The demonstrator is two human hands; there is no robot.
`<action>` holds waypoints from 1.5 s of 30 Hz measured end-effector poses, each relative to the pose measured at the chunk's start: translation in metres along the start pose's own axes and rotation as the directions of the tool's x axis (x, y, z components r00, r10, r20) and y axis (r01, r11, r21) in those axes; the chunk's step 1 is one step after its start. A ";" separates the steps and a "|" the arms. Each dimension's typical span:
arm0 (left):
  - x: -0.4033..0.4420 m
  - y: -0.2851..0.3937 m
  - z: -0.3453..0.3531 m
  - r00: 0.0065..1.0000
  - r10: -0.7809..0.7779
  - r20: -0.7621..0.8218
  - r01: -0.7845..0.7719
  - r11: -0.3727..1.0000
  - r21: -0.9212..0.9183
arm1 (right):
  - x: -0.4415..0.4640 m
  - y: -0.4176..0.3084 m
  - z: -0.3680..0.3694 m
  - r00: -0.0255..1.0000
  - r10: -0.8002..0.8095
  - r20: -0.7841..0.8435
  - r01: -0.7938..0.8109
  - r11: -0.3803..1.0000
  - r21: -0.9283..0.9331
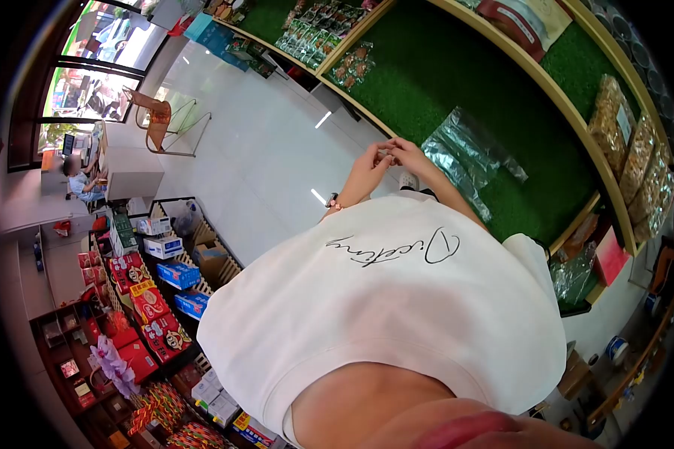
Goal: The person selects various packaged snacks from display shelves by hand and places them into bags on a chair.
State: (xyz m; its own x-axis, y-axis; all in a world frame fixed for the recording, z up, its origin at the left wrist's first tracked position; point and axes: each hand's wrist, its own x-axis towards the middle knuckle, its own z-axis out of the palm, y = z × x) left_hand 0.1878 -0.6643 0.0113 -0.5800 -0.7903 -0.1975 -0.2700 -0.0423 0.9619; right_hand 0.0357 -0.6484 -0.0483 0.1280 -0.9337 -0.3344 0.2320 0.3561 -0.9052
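Note:
My left hand (366,170), with a dark watch and a bracelet at its wrist, is in front of the white shirt. My right hand (408,155) meets it at the fingertips. The fingers of both hands are bent and pinched together; anything between them is too small to make out. Beside my right forearm, a crumpled clear plastic bag (457,153) lies on the green shelf surface (535,112). Neither hand touches the small packets (353,66) farther along the shelf.
Large snack bags (612,123) stand on the curved outer shelf at the right. Boxed goods (148,299) fill racks at the lower left. Beyond the pale floor (254,112) are a wooden chair (156,120) and a person (82,182) seated at a counter.

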 end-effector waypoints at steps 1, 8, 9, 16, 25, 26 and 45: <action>0.016 0.000 -0.001 1.000 0.027 -0.011 -0.028 1.000 -0.014 | 0.010 -0.007 -0.006 1.000 0.010 -0.013 -0.010 1.000 0.007; 0.071 0.007 0.003 0.998 -0.050 0.042 0.052 0.998 -0.043 | 0.043 -0.025 -0.043 0.992 0.115 -0.057 -0.113 0.993 0.043; 0.080 0.009 0.003 0.996 -0.067 0.066 0.073 0.994 -0.080 | 0.045 -0.029 -0.045 0.990 0.123 -0.066 -0.120 0.991 0.052; 0.128 -0.017 -0.021 0.977 -0.137 0.161 0.116 0.984 0.133 | 0.099 0.009 -0.069 0.975 0.201 -0.091 -0.214 0.960 -0.179; 0.223 -0.084 -0.086 0.911 -0.182 0.371 0.022 0.918 0.397 | 0.210 0.054 -0.073 0.894 0.411 -0.180 -0.446 0.858 -0.254; 0.240 -0.098 -0.095 0.889 -0.233 0.395 0.037 0.895 0.444 | 0.225 0.061 -0.072 0.915 0.359 -0.183 -0.397 0.882 -0.254; 0.545 -0.251 -0.191 0.951 -0.310 0.007 0.310 0.950 -0.043 | 0.506 0.024 -0.126 0.754 0.265 -0.601 -0.448 0.876 -0.176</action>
State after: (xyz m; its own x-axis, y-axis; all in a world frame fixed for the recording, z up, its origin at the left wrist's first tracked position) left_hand 0.0864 -1.2009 -0.3014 -0.4728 -0.7343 -0.4871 -0.4027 -0.3116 0.8607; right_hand -0.0154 -1.1171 -0.2721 -0.4213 -0.6326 -0.6499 -0.0235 0.7239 -0.6895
